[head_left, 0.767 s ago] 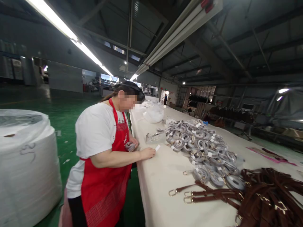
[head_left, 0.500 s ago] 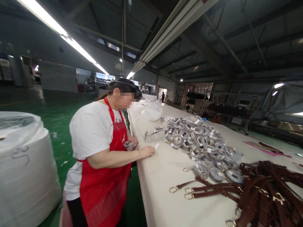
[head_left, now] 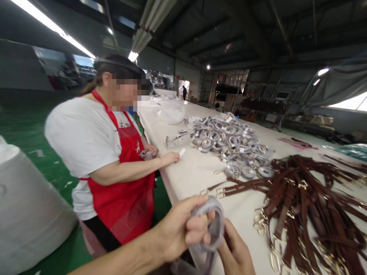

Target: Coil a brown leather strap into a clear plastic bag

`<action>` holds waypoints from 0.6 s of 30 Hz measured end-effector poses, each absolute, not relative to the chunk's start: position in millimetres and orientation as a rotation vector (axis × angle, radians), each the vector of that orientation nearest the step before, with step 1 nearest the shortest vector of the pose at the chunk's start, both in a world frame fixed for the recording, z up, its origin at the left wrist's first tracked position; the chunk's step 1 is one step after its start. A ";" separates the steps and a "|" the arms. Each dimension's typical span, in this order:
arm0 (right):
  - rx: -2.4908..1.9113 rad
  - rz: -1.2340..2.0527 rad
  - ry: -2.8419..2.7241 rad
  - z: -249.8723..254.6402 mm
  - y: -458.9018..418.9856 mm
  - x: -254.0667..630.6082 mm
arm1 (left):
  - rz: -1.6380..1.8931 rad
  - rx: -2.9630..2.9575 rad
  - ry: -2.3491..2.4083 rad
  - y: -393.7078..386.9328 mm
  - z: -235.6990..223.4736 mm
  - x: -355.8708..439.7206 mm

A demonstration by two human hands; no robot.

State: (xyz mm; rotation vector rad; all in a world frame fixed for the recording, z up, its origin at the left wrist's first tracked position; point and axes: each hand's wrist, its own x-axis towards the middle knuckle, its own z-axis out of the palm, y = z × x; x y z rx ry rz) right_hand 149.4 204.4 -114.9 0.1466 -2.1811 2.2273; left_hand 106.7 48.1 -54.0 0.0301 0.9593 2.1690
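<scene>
A coiled strap in cloudy grey wrapping [head_left: 219, 215] is held up between my two hands, over the table's near edge. My left hand [head_left: 183, 225] has its fingers curled through the loop and its thumb on top. From the right, my right hand [head_left: 236, 250] pinches the coil's lower side; some of its fingers are hidden behind it. A loose wrapped end dangles below, blurred. Right of my hands lies a heap of brown straps [head_left: 298, 214] with gold-coloured clasps. Beyond it is a pile of wrapped grey coils [head_left: 229, 139], several bearing white tags.
At the left edge of the long pale table [head_left: 197, 177] stands a co-worker in a red apron [head_left: 126, 152], a white tag by one hand. A clear box [head_left: 177, 141] sits near that person. A big white roll [head_left: 31, 214] stands on the green floor.
Both my hands have come into view from below with the wrapped coil. The view has shifted, so the co-worker stands farther left and more of the brown straps show.
</scene>
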 end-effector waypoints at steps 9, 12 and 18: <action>0.188 2.605 -1.987 -113.9 213.1 134.9 | 2.428 0.055 0.766 49.0 -31.1 72.9; 0.063 2.650 -2.014 -121.1 211.7 139.0 | 2.510 0.139 0.844 54.9 -36.6 69.8; -0.111 2.796 -1.978 -126.2 213.9 151.4 | 2.492 0.551 1.604 68.6 -67.8 81.3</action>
